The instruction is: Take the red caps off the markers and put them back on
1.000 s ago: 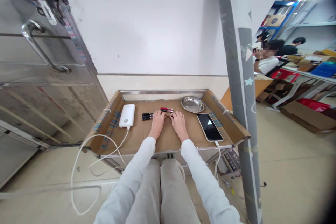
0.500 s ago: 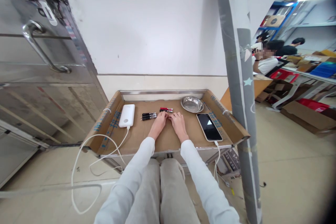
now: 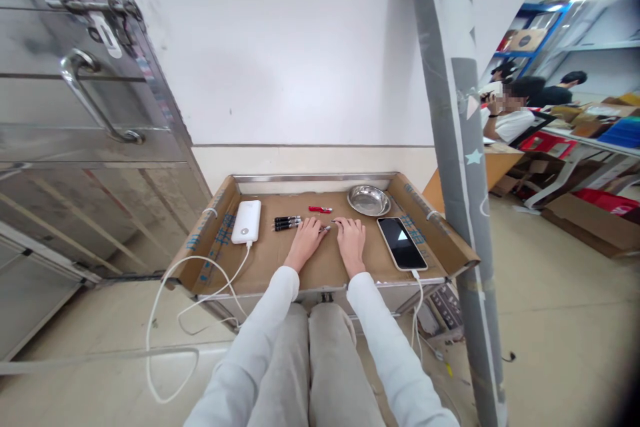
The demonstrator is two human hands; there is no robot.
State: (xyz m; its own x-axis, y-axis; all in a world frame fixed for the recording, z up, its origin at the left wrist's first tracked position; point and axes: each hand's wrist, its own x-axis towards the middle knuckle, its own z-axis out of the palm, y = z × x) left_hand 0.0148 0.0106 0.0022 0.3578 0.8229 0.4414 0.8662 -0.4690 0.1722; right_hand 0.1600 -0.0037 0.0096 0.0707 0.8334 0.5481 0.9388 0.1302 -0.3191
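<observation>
My left hand (image 3: 305, 240) is closed round a pen; only its silvery end (image 3: 325, 229) sticks out at the fingertips. To its right, my right hand (image 3: 351, 240) pinches a small dark piece (image 3: 335, 221), too small to name surely. A gap separates the two hands, both low over the cardboard. Just left of my left hand lie several black pens (image 3: 287, 223) side by side. Beyond the hands rests a red pen (image 3: 320, 209).
Cardboard (image 3: 265, 267) lines the raised-edge cart. A white power bank (image 3: 247, 221) with a cable (image 3: 235, 267) lies left; a round metal dish (image 3: 369, 200) and a plugged-in phone (image 3: 402, 244) lie right. A wrapped grey pole (image 3: 463, 147) stands beside the cart. People sit farther right.
My hands, together before, have moved apart, with the silvery pen end and small dark piece now showing between them. The dark pen beside the red one is gone from that spot.
</observation>
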